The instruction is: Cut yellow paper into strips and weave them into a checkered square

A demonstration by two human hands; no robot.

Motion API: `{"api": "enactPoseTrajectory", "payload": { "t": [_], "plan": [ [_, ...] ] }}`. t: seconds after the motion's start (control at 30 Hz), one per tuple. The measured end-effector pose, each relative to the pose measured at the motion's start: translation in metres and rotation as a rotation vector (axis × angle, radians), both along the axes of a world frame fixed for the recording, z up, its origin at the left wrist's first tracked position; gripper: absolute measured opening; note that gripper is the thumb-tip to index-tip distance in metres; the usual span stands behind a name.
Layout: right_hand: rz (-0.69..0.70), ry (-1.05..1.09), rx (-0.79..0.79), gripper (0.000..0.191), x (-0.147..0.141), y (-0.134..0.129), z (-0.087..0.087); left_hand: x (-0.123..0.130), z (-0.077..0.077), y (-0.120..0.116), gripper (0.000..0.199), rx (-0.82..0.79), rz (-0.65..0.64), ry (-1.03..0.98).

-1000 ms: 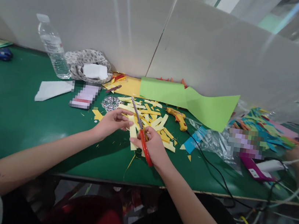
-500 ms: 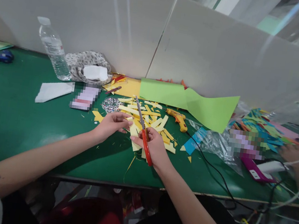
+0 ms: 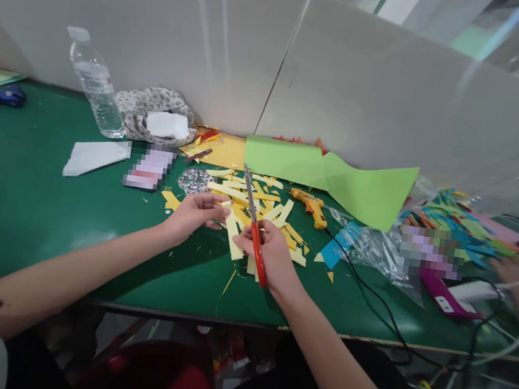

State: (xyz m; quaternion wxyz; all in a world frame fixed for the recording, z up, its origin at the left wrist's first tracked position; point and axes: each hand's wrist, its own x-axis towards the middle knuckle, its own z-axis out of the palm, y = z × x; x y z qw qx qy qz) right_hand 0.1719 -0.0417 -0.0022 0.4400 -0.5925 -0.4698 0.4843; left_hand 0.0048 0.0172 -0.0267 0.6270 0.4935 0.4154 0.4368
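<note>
Head view: loose yellow paper pieces (image 3: 280,213) crowd the green worktop (image 3: 132,273) just beyond the hands, with a yellow glue gun (image 3: 310,207) to their right and its black cable (image 3: 378,295) trailing towards the near edge. Behind lies a bent light-green sheet (image 3: 288,160), smooth and flat-coloured; a clear ribbed bottle (image 3: 95,88) and spotted cloth (image 3: 149,105) stand further left. The pale strip (image 3: 234,236), narrow and straight-edged, is between the hands, its long axis running away and slightly left. The left hand (image 3: 196,216) pinches its far end, grip closed; the right hand (image 3: 271,251) curls around the red-handled scissors (image 3: 258,255), thumb at the strip, metal blades pointing away.
</note>
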Motion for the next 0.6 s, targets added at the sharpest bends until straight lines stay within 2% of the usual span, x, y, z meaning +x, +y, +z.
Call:
{"api": "enactPoseTrajectory", "payload": {
  "t": [0.6],
  "plan": [
    [0.001, 0.018, -0.013, 0.037, 0.0014, 0.0007, -0.0003, 0.0001, 0.0059, -0.0001, 0.025, -0.071, 0.033, -0.039]
  ]
}}
